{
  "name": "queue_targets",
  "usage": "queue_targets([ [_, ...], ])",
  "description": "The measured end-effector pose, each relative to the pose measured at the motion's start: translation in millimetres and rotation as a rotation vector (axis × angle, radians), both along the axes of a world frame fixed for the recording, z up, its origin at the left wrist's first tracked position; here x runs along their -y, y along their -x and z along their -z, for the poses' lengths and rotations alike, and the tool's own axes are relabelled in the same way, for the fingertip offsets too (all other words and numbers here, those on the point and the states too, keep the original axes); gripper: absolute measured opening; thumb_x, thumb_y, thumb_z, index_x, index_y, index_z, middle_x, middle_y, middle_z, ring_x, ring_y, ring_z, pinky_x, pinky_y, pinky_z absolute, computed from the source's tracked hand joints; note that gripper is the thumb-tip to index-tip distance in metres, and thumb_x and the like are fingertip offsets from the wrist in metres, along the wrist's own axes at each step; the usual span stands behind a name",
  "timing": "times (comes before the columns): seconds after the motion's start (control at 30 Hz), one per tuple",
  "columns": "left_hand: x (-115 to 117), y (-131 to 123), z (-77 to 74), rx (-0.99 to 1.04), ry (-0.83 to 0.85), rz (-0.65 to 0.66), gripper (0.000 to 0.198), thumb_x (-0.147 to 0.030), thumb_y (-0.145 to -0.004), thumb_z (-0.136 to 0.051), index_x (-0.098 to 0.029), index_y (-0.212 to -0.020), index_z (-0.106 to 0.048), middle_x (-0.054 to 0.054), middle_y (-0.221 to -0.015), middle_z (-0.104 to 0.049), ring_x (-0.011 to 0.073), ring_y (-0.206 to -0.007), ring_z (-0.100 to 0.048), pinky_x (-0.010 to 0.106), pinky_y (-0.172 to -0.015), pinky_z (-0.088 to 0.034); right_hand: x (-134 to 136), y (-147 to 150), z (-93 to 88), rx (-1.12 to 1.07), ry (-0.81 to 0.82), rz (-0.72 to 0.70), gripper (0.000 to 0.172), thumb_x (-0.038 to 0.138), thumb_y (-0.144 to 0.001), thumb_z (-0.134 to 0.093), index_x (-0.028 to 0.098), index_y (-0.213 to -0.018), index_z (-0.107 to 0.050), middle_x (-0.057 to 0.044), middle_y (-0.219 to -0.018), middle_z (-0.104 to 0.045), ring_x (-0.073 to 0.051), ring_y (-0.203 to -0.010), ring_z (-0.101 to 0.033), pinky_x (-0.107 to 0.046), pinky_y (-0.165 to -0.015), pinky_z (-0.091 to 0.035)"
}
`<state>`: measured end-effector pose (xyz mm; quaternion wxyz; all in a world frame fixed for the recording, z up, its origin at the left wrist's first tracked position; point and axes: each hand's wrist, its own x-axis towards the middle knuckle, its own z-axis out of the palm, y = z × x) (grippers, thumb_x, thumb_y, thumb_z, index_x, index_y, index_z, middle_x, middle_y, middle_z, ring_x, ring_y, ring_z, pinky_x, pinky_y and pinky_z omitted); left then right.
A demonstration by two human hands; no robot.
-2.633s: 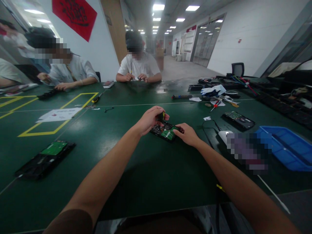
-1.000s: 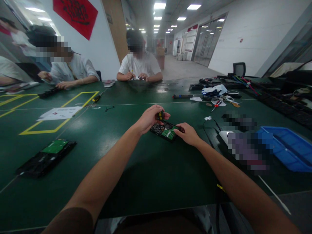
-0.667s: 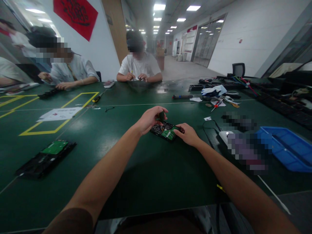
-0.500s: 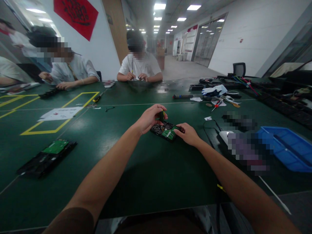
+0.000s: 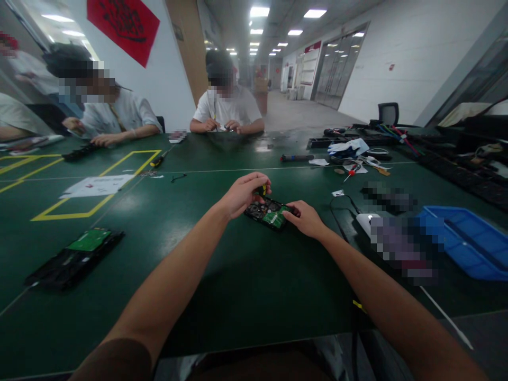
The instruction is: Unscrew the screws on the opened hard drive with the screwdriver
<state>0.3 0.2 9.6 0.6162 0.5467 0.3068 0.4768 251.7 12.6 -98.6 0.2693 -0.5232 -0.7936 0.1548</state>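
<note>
A black device with a green circuit board point(image 5: 273, 218) lies on the green table in front of me. My left hand point(image 5: 246, 194) is closed around a black and yellow tool handle point(image 5: 262, 190), held above the device's far left end; the tool's tip is hidden. At the device's right end, my right hand point(image 5: 304, 217) grips the edge, its thumb near the board. Another black unit with a green board point(image 5: 89, 239) rests at the far left of the table.
On the right are a blue tray point(image 5: 468, 241), a white and black object point(image 5: 365, 222) with a cable, and a dark blurred item. Gloves point(image 5: 349, 148) and a red screwdriver point(image 5: 351, 171) lie farther back. Two people point(image 5: 228, 108) work across the table.
My left hand has tilted the tool handle slightly and shifted a little down. My right hand and the device have hardly moved.
</note>
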Motion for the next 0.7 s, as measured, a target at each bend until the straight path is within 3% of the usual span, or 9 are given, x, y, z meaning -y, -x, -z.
queue_targets([
  [0.13,0.4,2.0,-1.0,-0.069,-0.031,-0.05,0.024,-0.039,-0.087,-0.069,-0.018,-0.098,-0.075,0.009,-0.103,-0.066,0.0184,-0.092,-0.06,0.023,-0.057,-0.045,-0.8,-0.6,1.0,0.0,0.005,0.001,0.038,0.049,-0.095,-0.063,0.019,-0.119,-0.07,-0.009,-0.107,-0.066,-0.019,-0.085,-0.06,-0.031,-0.075,-0.046],
  [0.27,0.5,1.8,-1.1,-0.083,-0.011,-0.05,0.026,-0.037,-0.089,-0.066,-0.019,-0.107,-0.074,0.009,-0.095,-0.067,0.0189,-0.09,-0.061,0.024,-0.058,-0.045,-0.6,-0.7,1.3,-0.008,0.009,0.004,0.039,0.049,-0.095,-0.063,0.019,-0.119,-0.07,-0.009,-0.107,-0.066,-0.018,-0.084,-0.06,-0.031,-0.074,-0.046],
  [0.7,0.2,0.1,-2.3,0.007,0.078,-0.068,0.015,-0.03,-0.09,-0.061,-0.017,-0.096,-0.06,0.012,-0.092,-0.072,0.0218,-0.087,-0.068,0.027,-0.058,-0.047,1.6,0.0,-2.5,-0.001,0.019,-0.001,0.037,0.048,-0.096,-0.063,0.019,-0.117,-0.071,-0.01,-0.109,-0.066,-0.02,-0.09,-0.062,-0.032,-0.078,-0.047],
])
